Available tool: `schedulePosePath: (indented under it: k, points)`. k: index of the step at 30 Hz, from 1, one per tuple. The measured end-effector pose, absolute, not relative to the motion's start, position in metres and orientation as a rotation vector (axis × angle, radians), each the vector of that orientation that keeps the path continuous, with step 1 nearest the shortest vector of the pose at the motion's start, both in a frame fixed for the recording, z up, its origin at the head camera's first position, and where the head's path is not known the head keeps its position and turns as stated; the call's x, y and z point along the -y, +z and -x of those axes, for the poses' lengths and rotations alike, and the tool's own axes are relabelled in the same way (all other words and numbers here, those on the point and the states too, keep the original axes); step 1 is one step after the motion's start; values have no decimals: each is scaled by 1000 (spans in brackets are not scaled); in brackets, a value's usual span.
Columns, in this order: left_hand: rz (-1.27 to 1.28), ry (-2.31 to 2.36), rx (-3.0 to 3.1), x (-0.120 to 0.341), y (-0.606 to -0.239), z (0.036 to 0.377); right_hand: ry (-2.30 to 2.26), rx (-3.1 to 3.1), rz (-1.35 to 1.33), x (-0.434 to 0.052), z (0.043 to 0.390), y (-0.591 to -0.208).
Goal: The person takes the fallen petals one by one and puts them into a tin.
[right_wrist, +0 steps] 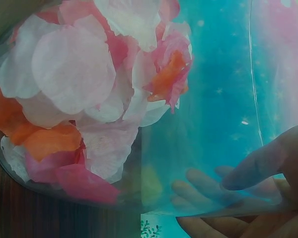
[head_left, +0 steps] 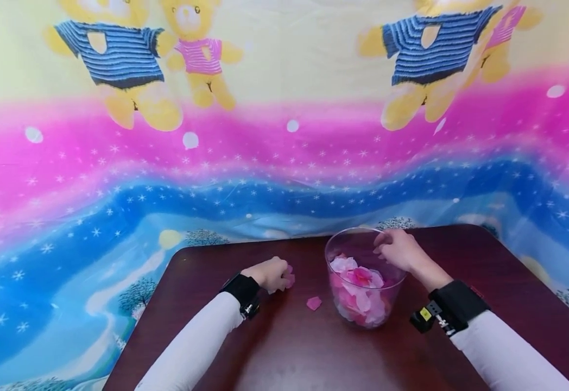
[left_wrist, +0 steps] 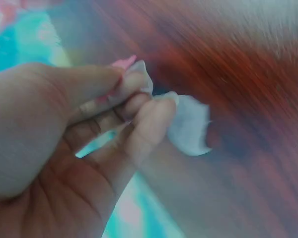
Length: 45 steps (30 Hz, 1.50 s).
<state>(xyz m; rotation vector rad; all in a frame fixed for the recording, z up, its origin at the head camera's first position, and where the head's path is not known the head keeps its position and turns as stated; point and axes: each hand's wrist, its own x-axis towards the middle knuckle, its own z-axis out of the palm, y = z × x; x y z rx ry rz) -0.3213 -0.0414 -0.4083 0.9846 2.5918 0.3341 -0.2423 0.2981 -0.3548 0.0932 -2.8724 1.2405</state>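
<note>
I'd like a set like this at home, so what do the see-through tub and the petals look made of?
The tub looks like thin clear plastic, perhaps glass: the right hand shows through its wall. The petals look like thin matte fabric, probably artificial; those the left hand pinches crumple softly.

A dark reddish-brown wooden bench [head_left: 284, 353] with rounded far corners is seen from above. A clear round container [head_left: 365, 277] is stood on it right of the middle, near the far edge, and is partly filled with pink, white and orange petals [head_left: 358, 290]. A single pink petal [head_left: 314, 303] is laid flat on the wood just left of the container, apart from its wall. More petals [head_left: 288, 277] are seen further left on the wood.
</note>
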Motion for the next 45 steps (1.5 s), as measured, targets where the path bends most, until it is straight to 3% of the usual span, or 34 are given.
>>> schedulePosePath:
  k: [11, 15, 21, 27, 37, 45]
  points:
    - [-1518, 531, -2566, -3, -285, 284, 1250, 2888, -73, -307, 244, -355]
    - [-1668, 495, -2541, -32, -265, 279, 1245, 2887, -73, -306, 246, -357]
    - [-1662, 400, -2464, -61, -275, 278, 1243, 2885, -103, -296, 251, -362]
    - [-1625, 407, -2451, -58, -285, 278, 1230, 2899, -103, -291, 251, -362]
    - [-1500, 482, -2599, 7, -276, 297, 1244, 2901, -100, -297, 248, -354]
    - [-1150, 160, -2666, 49, -338, 312, 1266, 2887, -95, -302, 245, -355]
